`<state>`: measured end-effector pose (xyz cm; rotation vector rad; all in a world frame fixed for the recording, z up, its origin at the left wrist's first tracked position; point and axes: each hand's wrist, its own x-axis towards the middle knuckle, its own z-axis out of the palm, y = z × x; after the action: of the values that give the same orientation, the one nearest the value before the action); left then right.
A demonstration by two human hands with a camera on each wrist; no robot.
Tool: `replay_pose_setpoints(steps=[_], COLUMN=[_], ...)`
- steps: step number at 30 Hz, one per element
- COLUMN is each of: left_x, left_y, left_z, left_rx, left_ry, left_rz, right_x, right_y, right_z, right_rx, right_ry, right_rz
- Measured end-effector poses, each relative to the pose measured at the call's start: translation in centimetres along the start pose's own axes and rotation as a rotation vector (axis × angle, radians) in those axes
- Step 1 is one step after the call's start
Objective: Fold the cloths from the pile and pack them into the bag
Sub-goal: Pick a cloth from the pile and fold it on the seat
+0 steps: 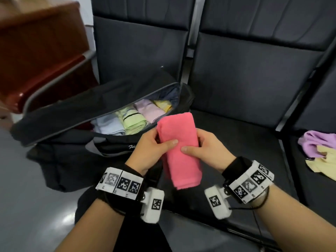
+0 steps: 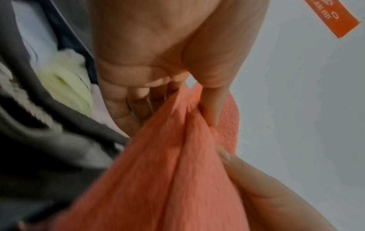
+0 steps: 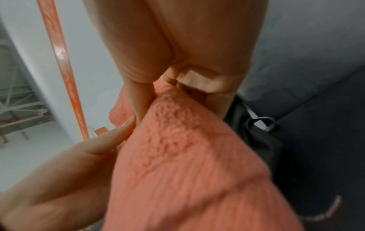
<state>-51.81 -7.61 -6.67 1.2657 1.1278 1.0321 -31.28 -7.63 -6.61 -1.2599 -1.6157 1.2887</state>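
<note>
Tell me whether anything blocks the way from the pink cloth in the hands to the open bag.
Nothing visible does. The pink cloth, held by the left hand and right hand, sits just in front of the bag, whose opening faces it; folded cloths already fill much of it.

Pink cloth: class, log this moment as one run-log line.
pink cloth: folded, held over seat | left hand, right hand: both grip it | bag: open, four folded cloths inside

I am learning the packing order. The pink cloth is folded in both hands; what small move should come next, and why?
Probably carry the pink cloth, gripped by the left hand and the right hand, over to the open bag. It already looks folded narrow, like the cloths packed there, and unfolded cloths wait on the seat.
</note>
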Motion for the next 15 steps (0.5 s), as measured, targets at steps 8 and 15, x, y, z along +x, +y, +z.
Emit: replay_pose_setpoints(steps=[8, 15], left_x=[4.2, 6.0], left_y=[-1.6, -1.5], left_z=[-17.3, -25.2], left_rx=[0.591, 0.944], left_ry=[0.412, 0.493], left_rz=[-0.231, -0.268], right_x=[10.5, 20.9], right_y=[-3.6, -5.7], right_z=[5.5, 14.5], right_rx=[-0.134, -0.204], right_ry=[-0.079, -0.070], right_rz=[-0.067, -0.174])
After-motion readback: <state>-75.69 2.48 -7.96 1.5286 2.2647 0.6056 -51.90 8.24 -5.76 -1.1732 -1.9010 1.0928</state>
